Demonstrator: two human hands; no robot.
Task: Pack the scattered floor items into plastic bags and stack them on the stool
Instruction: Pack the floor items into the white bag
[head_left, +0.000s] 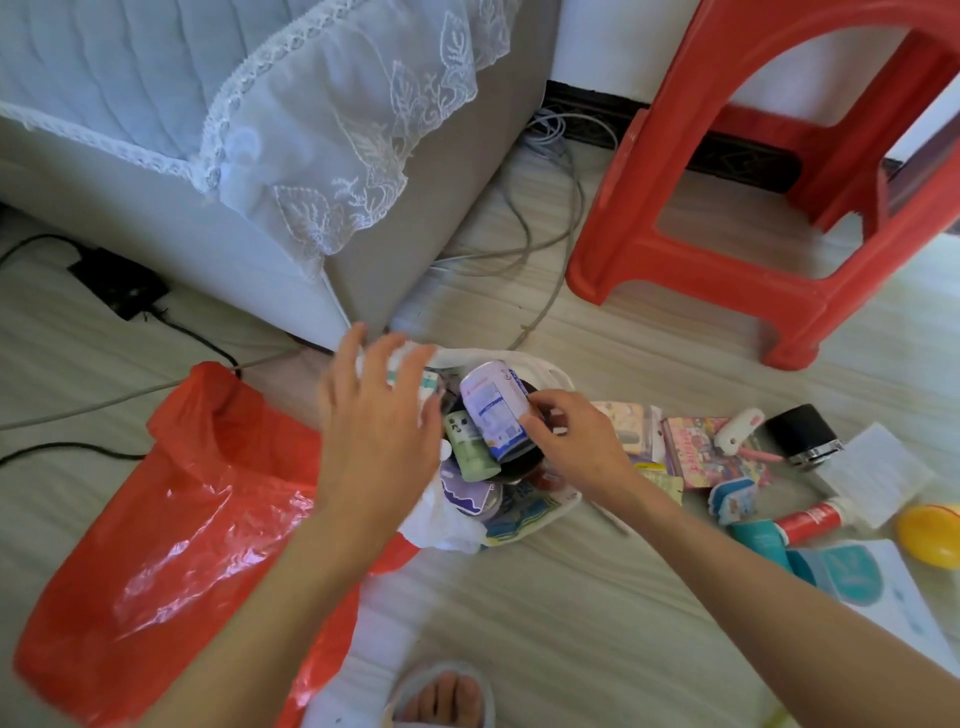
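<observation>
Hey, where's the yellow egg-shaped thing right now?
The yellow egg-shaped thing lies on the floor at the far right edge of the head view, just right of the red tube and below the white paper slip.

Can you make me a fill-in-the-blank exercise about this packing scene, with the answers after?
1. The right hand holds a white can over the open ____ bag.
2. The flat plastic bag lying on the floor under the left hand is ____.
3. The red stool stands with ____ bags stacked on its visible parts.
4. The yellow egg-shaped thing lies at the ____ edge of the view.

Answers: white; red; no; right
</observation>
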